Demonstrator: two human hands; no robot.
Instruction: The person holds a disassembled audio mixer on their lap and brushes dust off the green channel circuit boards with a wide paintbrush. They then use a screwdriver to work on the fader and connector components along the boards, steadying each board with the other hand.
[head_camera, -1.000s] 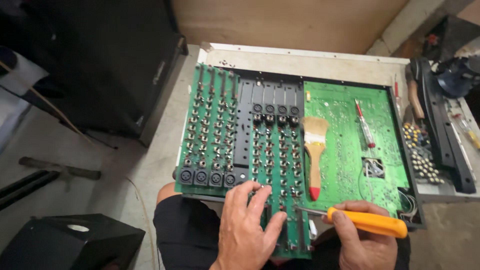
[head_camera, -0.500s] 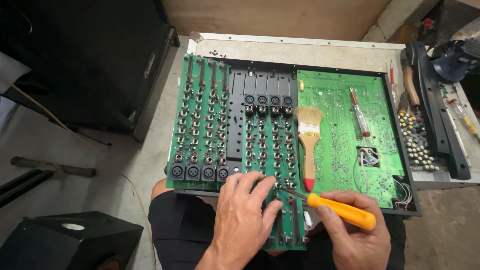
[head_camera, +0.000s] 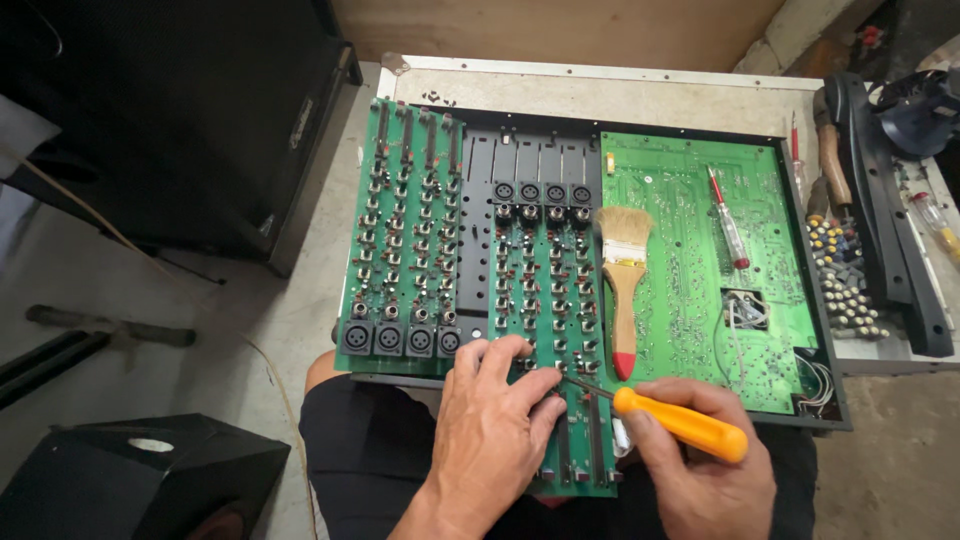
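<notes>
An opened audio mixer (head_camera: 620, 85) rests on my lap and a low table, showing green circuit boards (head_camera: 405, 240) packed with knobs and sockets. My left hand (head_camera: 495, 420) presses flat on the near end of the middle board strip (head_camera: 575, 300), fingers spread. My right hand (head_camera: 700, 470) grips an orange-handled screwdriver (head_camera: 680, 425); its thin shaft points left and its tip meets the board beside my left fingertips. A wooden paintbrush with a red handle tip (head_camera: 624, 285) lies on the boards just above the screwdriver.
A red-and-clear tester screwdriver (head_camera: 728, 220) lies on the right green board (head_camera: 700, 250). Loose knobs (head_camera: 845, 285), a wooden-handled tool (head_camera: 828, 165) and a black panel strip (head_camera: 895, 240) sit at the right. A black speaker cabinet (head_camera: 180, 120) stands left, another black box (head_camera: 150, 475) at lower left.
The view has shifted so the mixer sits higher and more to the left. The screwdriver has swung from lying off to the right to its tip meeting the board by my left fingers.
</notes>
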